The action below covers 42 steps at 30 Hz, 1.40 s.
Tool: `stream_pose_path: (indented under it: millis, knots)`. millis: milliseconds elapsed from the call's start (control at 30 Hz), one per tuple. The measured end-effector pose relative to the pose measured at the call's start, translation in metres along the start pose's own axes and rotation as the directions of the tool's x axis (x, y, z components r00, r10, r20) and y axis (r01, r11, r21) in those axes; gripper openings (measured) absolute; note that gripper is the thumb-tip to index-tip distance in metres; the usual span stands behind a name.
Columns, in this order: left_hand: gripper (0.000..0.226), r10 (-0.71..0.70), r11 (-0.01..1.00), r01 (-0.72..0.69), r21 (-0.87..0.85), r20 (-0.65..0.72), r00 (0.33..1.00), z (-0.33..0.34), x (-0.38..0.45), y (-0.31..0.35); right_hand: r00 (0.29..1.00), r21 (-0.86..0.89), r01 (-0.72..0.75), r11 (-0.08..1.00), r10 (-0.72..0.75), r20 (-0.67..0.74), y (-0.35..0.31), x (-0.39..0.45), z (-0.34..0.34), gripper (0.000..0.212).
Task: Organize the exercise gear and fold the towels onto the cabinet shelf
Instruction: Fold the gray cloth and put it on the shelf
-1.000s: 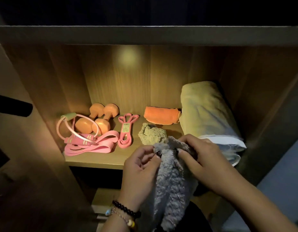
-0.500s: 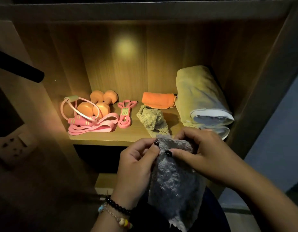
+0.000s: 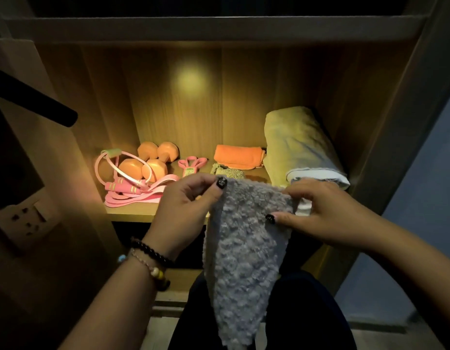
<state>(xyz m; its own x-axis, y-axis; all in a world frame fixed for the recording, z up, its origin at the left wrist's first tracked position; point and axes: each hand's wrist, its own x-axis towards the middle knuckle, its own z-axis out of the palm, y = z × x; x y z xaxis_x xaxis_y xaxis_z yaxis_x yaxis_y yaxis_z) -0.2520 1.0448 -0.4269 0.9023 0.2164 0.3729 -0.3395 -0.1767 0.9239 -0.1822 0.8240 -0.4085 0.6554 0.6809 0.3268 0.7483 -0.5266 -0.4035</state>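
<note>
1. Left hand (image 3: 186, 208) pinches the grey fluffy towel (image 3: 240, 251) at its top corner, centre frame.
2. Right hand (image 3: 317, 213) pinches the opposite edge; the towel hangs below the cabinet shelf (image 3: 133, 213).
3. Best to pull the corners level before folding.

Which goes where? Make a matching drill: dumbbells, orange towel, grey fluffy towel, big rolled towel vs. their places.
Things:
1. dumbbells
2. orange towel
3. grey fluffy towel
4. big rolled towel

Places:
A. held by both hands, in front of the shelf
B. shelf, far right
C. shelf, left, by the pink bands
D. shelf, middle back

Pairs: 1-C, 2-D, 3-A, 4-B
</note>
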Motion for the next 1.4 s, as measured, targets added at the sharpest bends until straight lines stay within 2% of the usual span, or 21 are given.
stream_pose_path:
  millis: [67, 167, 233, 300, 400, 500, 567, 667, 733, 833, 967, 1033, 1100, 1167, 1200, 1267, 1333, 1400]
  knots:
    - [0.011, 0.038, 0.994, -0.039, 0.099, 0.014, 0.999, -0.008, 0.015, 0.005, 0.999, 0.012, -0.006, 1.000, 0.006, -0.037, 0.006, 0.010, -0.005, 0.031]
    - [0.012, 0.030, 0.987, -0.028, 0.156, -0.008, 1.000, -0.014, 0.036, 0.010, 0.999, -0.069, -0.022, 0.997, 0.019, -0.044, 0.012, 0.031, -0.012, 0.038]
    - [0.010, -0.009, 0.985, 0.020, 0.169, -0.066, 0.998, -0.019, 0.052, 0.010, 0.998, 0.059, -0.065, 0.996, 0.065, 0.011, 0.011, 0.046, -0.019, 0.040]
    - [0.009, -0.030, 0.970, 0.052, 0.238, -0.094, 0.995, -0.025, 0.067, 0.010, 0.987, 0.201, -0.163, 0.966, 0.157, 0.045, 0.014, 0.062, -0.025, 0.030]
    - [0.012, -0.071, 0.931, 0.090, 0.355, -0.067, 0.995, -0.031, 0.087, 0.011, 0.969, 0.244, -0.248, 0.937, 0.240, 0.061, 0.023, 0.089, -0.025, 0.019]
    - [0.014, -0.161, 0.937, 0.189, 0.293, -0.117, 0.980, -0.038, 0.106, 0.010, 0.961, 0.261, -0.265, 0.928, 0.277, -0.009, 0.028, 0.112, -0.023, 0.009]
    - [0.012, -0.214, 0.951, 0.239, 0.195, -0.137, 0.967, -0.041, 0.115, 0.011, 0.958, 0.269, -0.236, 0.934, 0.270, -0.098, 0.027, 0.125, -0.023, 0.015]
    - [0.011, -0.217, 0.956, 0.238, 0.173, -0.133, 0.967, -0.040, 0.116, 0.014, 0.955, 0.286, -0.215, 0.934, 0.263, -0.140, 0.022, 0.134, -0.025, 0.018]
    - [0.011, -0.210, 0.954, 0.232, 0.192, -0.128, 0.969, -0.039, 0.112, 0.014, 0.963, 0.270, -0.205, 0.941, 0.243, -0.116, 0.018, 0.134, -0.028, 0.023]
    - [0.010, -0.212, 0.954, 0.235, 0.186, -0.133, 0.968, -0.044, 0.107, 0.012, 0.969, 0.242, -0.235, 0.941, 0.247, -0.020, 0.012, 0.130, -0.038, 0.041]
    - [0.010, -0.224, 0.958, 0.248, 0.146, -0.164, 0.961, -0.052, 0.104, 0.012, 0.933, 0.486, -0.358, 0.797, 0.289, 0.213, 0.002, 0.129, -0.049, 0.023]
    - [0.010, -0.264, 0.953, 0.285, 0.108, -0.175, 0.949, -0.052, 0.102, 0.008, 0.919, 0.539, -0.395, 0.744, 0.310, 0.245, 0.000, 0.131, -0.047, 0.020]
    - [0.010, -0.323, 0.940, 0.337, 0.052, -0.174, 0.930, -0.048, 0.100, 0.001, 0.912, 0.526, -0.409, 0.746, 0.327, 0.246, -0.001, 0.132, -0.040, 0.021]
    - [0.008, -0.342, 0.937, 0.349, 0.002, -0.192, 0.920, -0.043, 0.101, -0.005, 0.919, 0.465, -0.394, 0.793, 0.346, 0.188, 0.001, 0.137, -0.034, 0.021]
    - [0.008, -0.329, 0.942, 0.336, -0.008, -0.216, 0.919, -0.041, 0.103, -0.005, 0.931, 0.432, -0.360, 0.827, 0.348, 0.110, 0.003, 0.141, -0.030, 0.021]
    - [0.011, -0.265, 0.963, 0.269, -0.022, -0.269, 0.926, -0.038, 0.109, -0.001, 0.937, 0.367, -0.247, 0.897, 0.318, -0.146, 0.006, 0.152, -0.025, 0.020]
    - [0.014, -0.197, 0.980, 0.194, -0.040, -0.299, 0.934, -0.037, 0.111, 0.008, 0.891, 0.312, -0.149, 0.938, 0.264, -0.370, 0.007, 0.159, -0.022, 0.018]
    - [0.013, -0.144, 0.990, 0.141, -0.032, -0.316, 0.938, -0.034, 0.104, 0.014, 0.862, 0.349, -0.085, 0.933, 0.245, -0.443, 0.007, 0.153, -0.013, 0.015]
